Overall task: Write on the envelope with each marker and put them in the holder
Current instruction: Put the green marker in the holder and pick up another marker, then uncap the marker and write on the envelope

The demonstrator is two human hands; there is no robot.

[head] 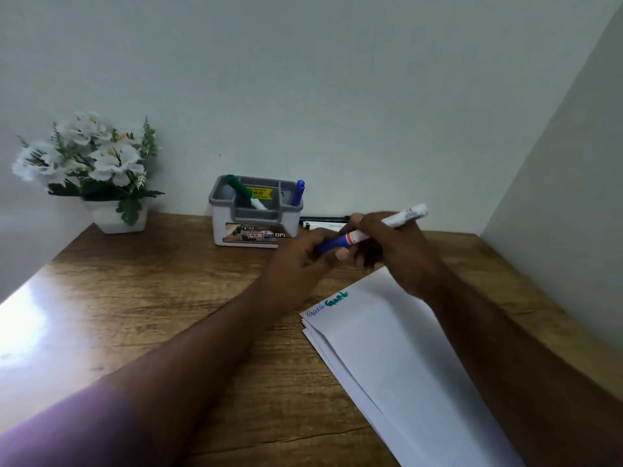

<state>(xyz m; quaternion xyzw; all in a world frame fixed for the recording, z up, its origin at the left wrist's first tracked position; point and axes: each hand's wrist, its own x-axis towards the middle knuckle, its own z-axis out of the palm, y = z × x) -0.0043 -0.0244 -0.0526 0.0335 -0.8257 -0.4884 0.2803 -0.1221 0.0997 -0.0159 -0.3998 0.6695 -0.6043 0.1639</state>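
Flower pot [118, 215] left of holder [256, 227]

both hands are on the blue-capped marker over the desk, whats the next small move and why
Probably pull the blue cap off. The left hand grips the cap end of the marker and the right hand holds its white barrel, and the cap looks seated. The envelope shows only a blue and a green word, matching the green marker and blue pen in the holder.

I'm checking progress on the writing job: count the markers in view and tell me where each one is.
4: a green marker and a blue marker in the holder, a blue-capped marker gripped by both hands, and a black one lying behind them. More may be hidden.
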